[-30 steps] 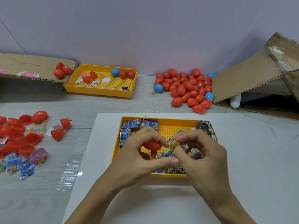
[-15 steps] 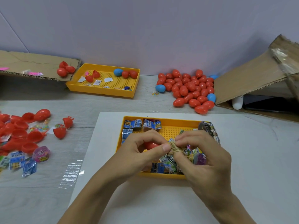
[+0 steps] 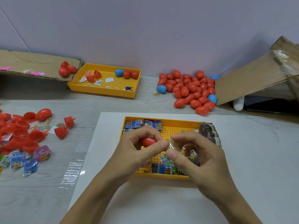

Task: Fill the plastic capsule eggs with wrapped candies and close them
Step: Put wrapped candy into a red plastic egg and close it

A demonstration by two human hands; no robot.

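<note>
A person's left hand (image 3: 137, 149) grips a red capsule egg (image 3: 148, 141) above a yellow tray (image 3: 176, 122) of wrapped candies (image 3: 134, 124), while the right hand (image 3: 202, 157) pinches a gold-wrapped candy (image 3: 173, 145) between thumb and forefinger, touching the left thumb tip. The tray sits on a white sheet (image 3: 242, 159). A pile of closed eggs (image 3: 189, 89) lies by the far wall, open red halves (image 3: 21, 126) at the left, beside a second yellow tray (image 3: 103, 92)
</note>
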